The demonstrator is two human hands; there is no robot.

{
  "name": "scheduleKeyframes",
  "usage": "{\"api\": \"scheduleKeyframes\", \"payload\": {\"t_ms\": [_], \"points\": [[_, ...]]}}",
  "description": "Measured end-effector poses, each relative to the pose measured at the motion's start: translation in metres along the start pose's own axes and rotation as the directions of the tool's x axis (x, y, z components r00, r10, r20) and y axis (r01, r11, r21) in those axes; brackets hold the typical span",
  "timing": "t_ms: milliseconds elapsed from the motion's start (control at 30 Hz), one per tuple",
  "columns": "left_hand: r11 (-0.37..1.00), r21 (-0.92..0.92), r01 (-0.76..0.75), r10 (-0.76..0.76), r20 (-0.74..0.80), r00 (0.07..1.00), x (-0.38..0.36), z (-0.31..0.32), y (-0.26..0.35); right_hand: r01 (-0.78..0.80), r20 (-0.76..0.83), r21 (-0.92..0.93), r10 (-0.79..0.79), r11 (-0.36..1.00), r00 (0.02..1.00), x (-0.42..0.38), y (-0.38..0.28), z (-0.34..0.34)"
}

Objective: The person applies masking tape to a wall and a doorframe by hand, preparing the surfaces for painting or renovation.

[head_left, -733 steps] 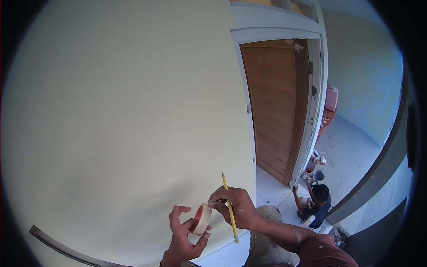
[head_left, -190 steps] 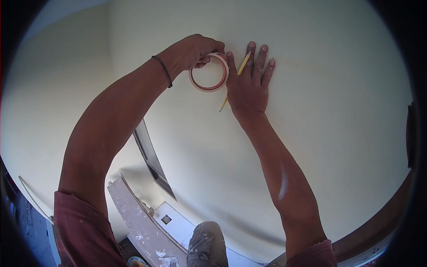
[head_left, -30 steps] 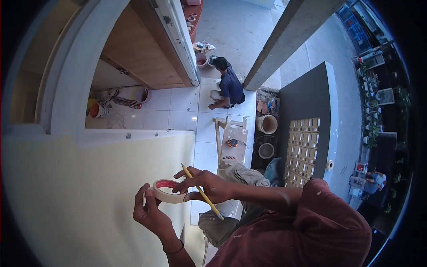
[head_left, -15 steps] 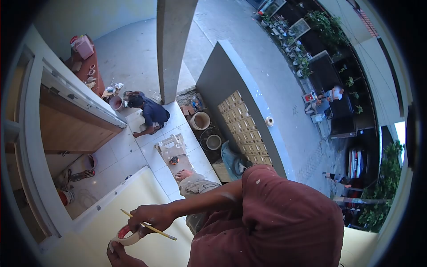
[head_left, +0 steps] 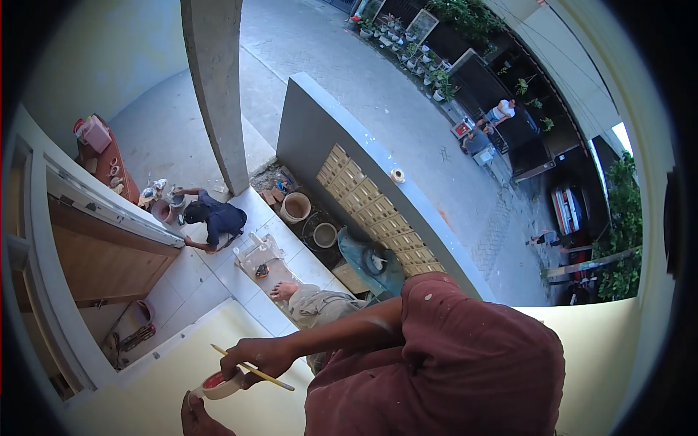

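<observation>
My right hand [head_left: 260,359] is closed around a roll of masking tape [head_left: 224,385], whose inner ring is red. The same fingers also grip a slim yellow stick [head_left: 270,377], like a pencil or thin brush. Below it, my left hand [head_left: 199,417] pinches the free end of the tape, beside the roll; part of this hand falls outside the view. Both hands are over a pale cream surface [head_left: 156,378]. My bare foot [head_left: 284,291] shows beyond my right forearm, near a stained board [head_left: 258,253] with a small dark orange-marked object [head_left: 262,270] on it.
A co-worker [head_left: 217,220] crouches by the door frame near a bucket [head_left: 162,211]. A grey low wall [head_left: 309,131] carries another tape roll [head_left: 397,176]. Buckets [head_left: 296,208] stand beside it. A concrete post [head_left: 217,94] rises beyond. People [head_left: 498,112] are across the street.
The view has shifted, so the surroundings sit further left. My left hand now holds the tape end slightly away from the roll. The co-worker's arm has reached out to the door frame.
</observation>
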State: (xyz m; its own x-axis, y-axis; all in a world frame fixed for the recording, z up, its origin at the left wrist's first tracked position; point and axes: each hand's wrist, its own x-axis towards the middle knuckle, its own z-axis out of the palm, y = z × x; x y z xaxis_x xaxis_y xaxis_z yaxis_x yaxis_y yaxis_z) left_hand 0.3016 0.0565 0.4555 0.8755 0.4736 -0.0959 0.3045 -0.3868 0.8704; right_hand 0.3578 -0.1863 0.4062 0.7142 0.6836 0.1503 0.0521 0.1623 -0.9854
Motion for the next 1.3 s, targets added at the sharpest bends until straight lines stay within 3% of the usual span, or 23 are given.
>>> {"api": "scheduleKeyframes", "payload": {"t_ms": [67, 133, 267, 333, 567, 767, 867, 967, 1167, 1300], "points": [[0.992, -0.117, 0.052, -0.042, 0.091, 0.995, 0.0, -0.007, -0.009, -0.015, 0.001, 0.02, 0.015, 1.0, 1.0, -0.007, -0.006, 0.007], [0.995, -0.092, 0.023, -0.022, 0.018, 1.0, -0.004, -0.011, -0.01, 0.046, -0.076, 0.016, -0.045, 0.999, 0.996, -0.01, -0.004, 0.017], [0.988, -0.156, -0.019, 0.021, 0.016, 1.0, -0.008, -0.02, -0.01, 0.001, -0.055, 0.022, 0.0, 1.0, 0.999, -0.014, -0.014, 0.021], [0.988, -0.149, 0.04, -0.042, -0.01, 0.999, -0.014, -0.023, -0.008, -0.065, -0.008, -0.006, 0.065, 0.998, 0.998, -0.014, -0.02, 0.023], [0.997, -0.074, -0.01, 0.008, -0.032, 0.999, -0.031, -0.043, -0.012, -0.139, 0.082, -0.003, 0.138, 0.99, 0.987, -0.017, -0.027, 0.036], [0.99, -0.13, 0.054, -0.067, -0.098, 0.993, -0.048, -0.047, -0.004, -0.112, 0.141, 0.003, 0.11, 0.994, 0.984, -0.024, -0.026, 0.038], [1.0, 0.009, 0.01, -0.009, -0.116, 0.993, -0.055, -0.054, -0.01, -0.089, 0.218, 0.092, 0.067, 0.992, 0.974, -0.022, -0.009, 0.04], [0.999, 0.038, -0.009, 0.015, -0.151, 0.988, -0.058, -0.056, 0.0, -0.092, 0.279, 0.124, 0.054, 0.988, 0.959, -0.009, -0.002, 0.035], [0.978, 0.168, -0.126, 0.156, -0.181, 0.971, 0.01, -0.055, 0.039, 0.0, 0.342, 0.158, -0.054, 0.987, 0.938, 0.074, 0.016, -0.015], [0.95, 0.277, -0.144, 0.203, -0.197, 0.959, 0.088, -0.043, 0.099, 0.084, 0.255, 0.235, -0.144, 0.968, 0.956, 0.156, 0.011, -0.065]]}}
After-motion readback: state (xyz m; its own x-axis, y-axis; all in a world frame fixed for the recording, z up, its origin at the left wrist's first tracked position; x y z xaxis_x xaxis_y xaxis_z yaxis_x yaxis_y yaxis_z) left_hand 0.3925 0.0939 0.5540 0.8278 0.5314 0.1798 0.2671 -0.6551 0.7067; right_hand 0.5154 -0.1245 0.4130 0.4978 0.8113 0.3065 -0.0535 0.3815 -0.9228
